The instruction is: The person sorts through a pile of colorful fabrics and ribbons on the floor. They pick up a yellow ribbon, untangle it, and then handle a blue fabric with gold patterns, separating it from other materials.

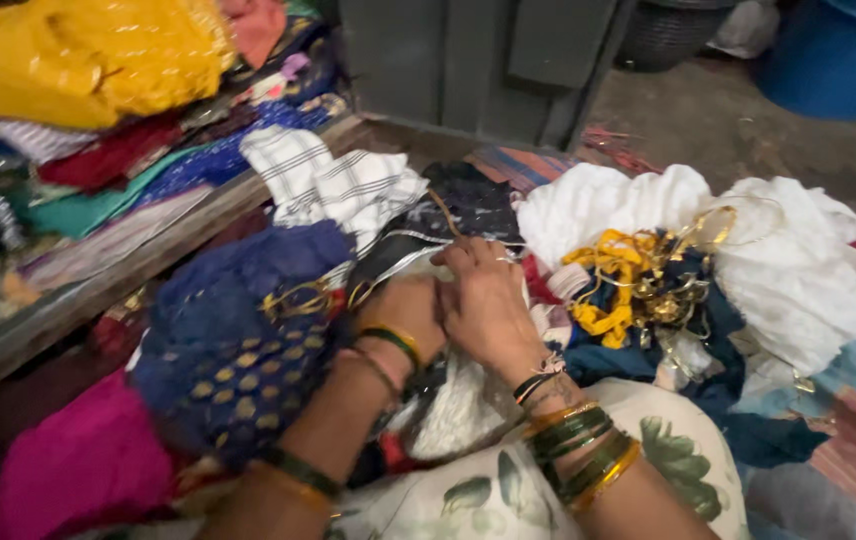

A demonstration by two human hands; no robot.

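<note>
Leaf-printed cream cloth (508, 490) over my lap, nearest the lens; cut off by the bottom edge.

White cloth heap (798, 260), right of centre; largest loose item, far end out of frame.

Navy cloth with gold dots (228, 350), left of my hands; lower folds hidden under my left forearm.

Magenta cloth (78, 465), bottom left, cropped.

White cloth with dark checks (333, 185), beyond my hands, partly tucked under black cloth (468, 205).

Tangle of yellow and gold trim (638, 280), on dark blue fabric just right of my right hand.

My left hand (403, 315), curled shut; what it pinches is hidden behind the knuckles.

My right hand (483, 295), touching the left, fingers closed on the silver-edged black cloth; exact hold hard to make out.

Green and gold bangles (583, 450), on both wrists.
</note>
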